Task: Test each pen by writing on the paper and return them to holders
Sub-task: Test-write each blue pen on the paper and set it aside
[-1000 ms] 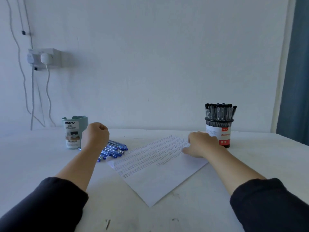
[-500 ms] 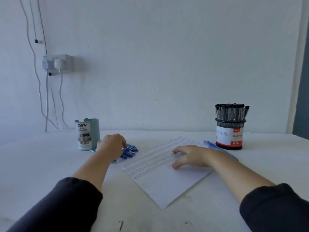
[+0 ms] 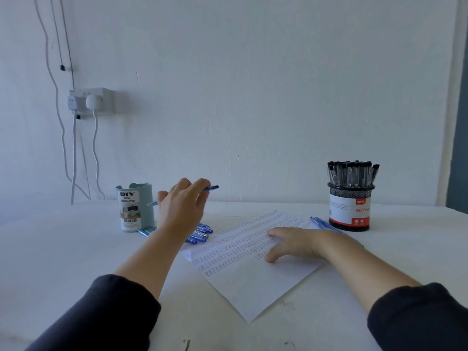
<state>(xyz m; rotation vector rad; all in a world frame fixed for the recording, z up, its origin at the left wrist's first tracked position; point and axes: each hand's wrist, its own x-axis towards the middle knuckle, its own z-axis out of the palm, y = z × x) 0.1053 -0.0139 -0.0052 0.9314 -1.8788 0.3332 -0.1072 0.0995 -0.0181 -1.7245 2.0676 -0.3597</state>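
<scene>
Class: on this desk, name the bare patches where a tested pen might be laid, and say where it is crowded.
Free: the table left of the teal organizer, and the strip behind the paper up to the mesh holder. Crowded: the blue pen pile beside the organizer, beneath the left hand.

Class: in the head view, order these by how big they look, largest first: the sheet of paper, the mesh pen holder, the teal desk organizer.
1. Sheet of paper.
2. Mesh pen holder and teal desk organizer: too alike to rank.
</scene>
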